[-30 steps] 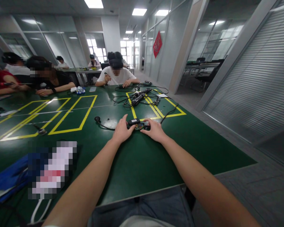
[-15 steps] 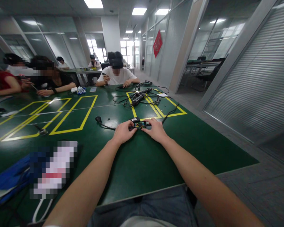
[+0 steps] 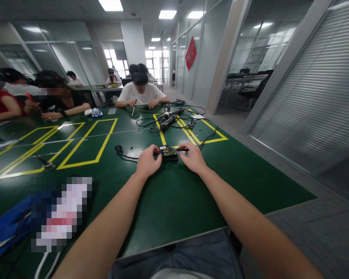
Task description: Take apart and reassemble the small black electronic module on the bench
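Observation:
A small green circuit board in a black housing lies on the green table mat in front of me. My left hand is curled and grips the board's left end. My right hand is closed in a pinch on a thin black cable or plug at the board's right side. A black cable with a round end trails off to the left of the board.
A tangle of black cables and tools lies inside yellow tape lines beyond the board. Several people sit along the far and left edges. A blue bag lies near left. The table's right edge borders a grey floor.
The board has been turned and shifted slightly between my hands. My right hand has come off the board's end and now pinches a thin black cable beside it. My left hand stays curled.

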`<control>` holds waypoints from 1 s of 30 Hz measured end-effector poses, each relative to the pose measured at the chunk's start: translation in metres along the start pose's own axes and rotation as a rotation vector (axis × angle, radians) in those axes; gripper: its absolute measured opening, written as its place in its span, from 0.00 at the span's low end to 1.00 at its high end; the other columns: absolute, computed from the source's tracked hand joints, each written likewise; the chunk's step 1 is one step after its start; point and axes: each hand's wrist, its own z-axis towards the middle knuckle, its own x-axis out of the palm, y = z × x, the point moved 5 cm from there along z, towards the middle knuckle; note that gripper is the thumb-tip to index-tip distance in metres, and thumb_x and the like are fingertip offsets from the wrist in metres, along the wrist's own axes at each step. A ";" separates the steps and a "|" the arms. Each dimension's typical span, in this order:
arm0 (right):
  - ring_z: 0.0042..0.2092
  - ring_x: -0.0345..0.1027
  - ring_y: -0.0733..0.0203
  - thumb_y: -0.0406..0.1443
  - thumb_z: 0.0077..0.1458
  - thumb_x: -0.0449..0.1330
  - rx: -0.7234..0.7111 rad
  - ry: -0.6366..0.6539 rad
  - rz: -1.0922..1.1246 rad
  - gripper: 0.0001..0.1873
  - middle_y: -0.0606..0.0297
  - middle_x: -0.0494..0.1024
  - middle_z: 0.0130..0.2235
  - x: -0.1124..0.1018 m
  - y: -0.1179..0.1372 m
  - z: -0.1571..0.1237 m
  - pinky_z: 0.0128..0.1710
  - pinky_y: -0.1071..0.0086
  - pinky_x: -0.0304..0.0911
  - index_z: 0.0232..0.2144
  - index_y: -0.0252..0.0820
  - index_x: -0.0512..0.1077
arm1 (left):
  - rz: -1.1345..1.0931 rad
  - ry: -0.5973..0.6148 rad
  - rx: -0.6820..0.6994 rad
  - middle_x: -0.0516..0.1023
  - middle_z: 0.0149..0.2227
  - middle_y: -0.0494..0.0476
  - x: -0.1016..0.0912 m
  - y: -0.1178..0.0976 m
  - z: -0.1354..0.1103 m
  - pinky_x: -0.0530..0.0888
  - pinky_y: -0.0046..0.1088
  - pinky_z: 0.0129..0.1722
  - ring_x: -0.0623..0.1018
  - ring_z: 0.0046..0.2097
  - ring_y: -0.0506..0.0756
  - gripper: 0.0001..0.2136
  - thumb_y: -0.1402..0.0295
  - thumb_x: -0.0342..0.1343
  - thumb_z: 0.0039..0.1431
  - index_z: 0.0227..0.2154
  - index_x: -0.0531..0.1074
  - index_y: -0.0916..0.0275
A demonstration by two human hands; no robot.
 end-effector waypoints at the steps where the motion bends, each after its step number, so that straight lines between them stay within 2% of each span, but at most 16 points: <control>1: 0.40 0.74 0.55 0.32 0.55 0.63 -0.006 0.017 0.012 0.09 0.61 0.81 0.40 -0.001 -0.001 0.001 0.39 0.64 0.70 0.39 0.46 0.79 | 0.011 0.003 0.005 0.83 0.41 0.58 -0.001 -0.001 0.000 0.78 0.37 0.46 0.82 0.43 0.60 0.04 0.69 0.59 0.61 0.39 0.73 0.58; 5: 0.37 0.74 0.57 0.30 0.53 0.65 0.026 0.112 0.015 0.08 0.63 0.82 0.37 -0.004 -0.004 0.001 0.38 0.66 0.70 0.35 0.46 0.81 | 0.068 0.032 0.009 0.84 0.40 0.58 -0.003 -0.004 -0.002 0.78 0.37 0.47 0.82 0.44 0.60 0.03 0.70 0.60 0.59 0.36 0.76 0.58; 12: 0.37 0.76 0.58 0.30 0.55 0.65 0.079 0.194 -0.008 0.07 0.63 0.85 0.37 0.000 -0.009 -0.001 0.40 0.66 0.71 0.33 0.45 0.83 | 0.093 0.104 -0.040 0.86 0.38 0.57 0.000 -0.002 0.001 0.78 0.36 0.48 0.84 0.44 0.61 0.04 0.70 0.60 0.60 0.33 0.80 0.58; 24: 0.42 0.79 0.55 0.32 0.59 0.64 0.077 0.219 -0.042 0.07 0.62 0.86 0.38 0.000 -0.013 -0.002 0.44 0.65 0.73 0.33 0.46 0.83 | 0.081 0.150 -0.041 0.86 0.38 0.58 0.003 -0.002 0.002 0.78 0.35 0.48 0.84 0.43 0.60 0.07 0.69 0.59 0.62 0.35 0.83 0.59; 30: 0.41 0.78 0.56 0.33 0.59 0.64 0.054 0.211 -0.025 0.07 0.62 0.86 0.39 0.001 -0.016 -0.003 0.43 0.65 0.73 0.34 0.46 0.83 | 0.039 0.146 0.043 0.83 0.38 0.57 0.008 0.004 0.005 0.79 0.35 0.49 0.82 0.42 0.58 0.07 0.71 0.58 0.62 0.35 0.82 0.59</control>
